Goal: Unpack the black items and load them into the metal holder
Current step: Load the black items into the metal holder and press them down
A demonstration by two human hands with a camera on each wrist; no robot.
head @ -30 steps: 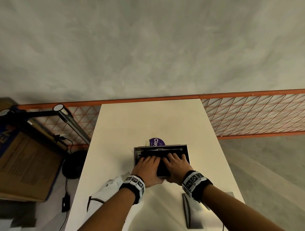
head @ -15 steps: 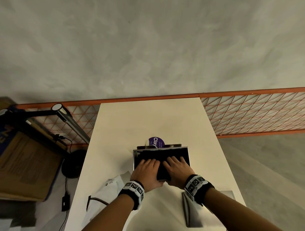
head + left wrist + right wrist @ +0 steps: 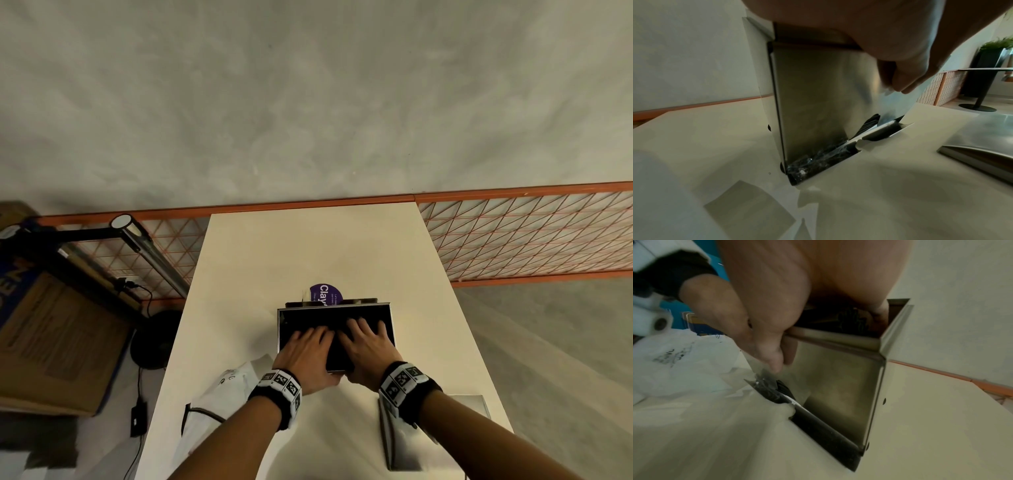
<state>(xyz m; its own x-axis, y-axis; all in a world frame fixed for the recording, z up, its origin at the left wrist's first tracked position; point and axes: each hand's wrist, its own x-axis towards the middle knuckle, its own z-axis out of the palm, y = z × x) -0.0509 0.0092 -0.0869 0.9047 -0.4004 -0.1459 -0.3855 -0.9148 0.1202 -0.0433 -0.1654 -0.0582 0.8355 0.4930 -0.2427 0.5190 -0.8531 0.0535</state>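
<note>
Since a second ago our two hands have pushed the black contents down, so the mouth of the shiny rectangular metal holder [image 3: 281,329] now shows a flat dark fill where loose black pieces showed before. It stands near the middle of the pale cream worktop [image 3: 308,246], its brushed front wall upright and a slot along its foot open. Through that slot, in both wrist views, we see the black ribbed items [image 3: 869,124], some under crinkled clear wrap.

Our left hand [image 3: 310,354] lies on the holder's near left top, fingers straight on the black fill, thumb down the front wall. Our right hand [image 3: 368,346] lies beside it on the right, fingers spread flat on the fill; whether its thumb hooks the rim we cannot tell. Neither hand closes around anything.

Behind the holder a purple round label [image 3: 325,294] peeks up. A crumpled white plastic bag [image 3: 226,390] lies toward the near left edge, and a flat brushed metal plate [image 3: 472,407] by the near right edge. Bare worktop runs from the holder to the far edge.
</note>
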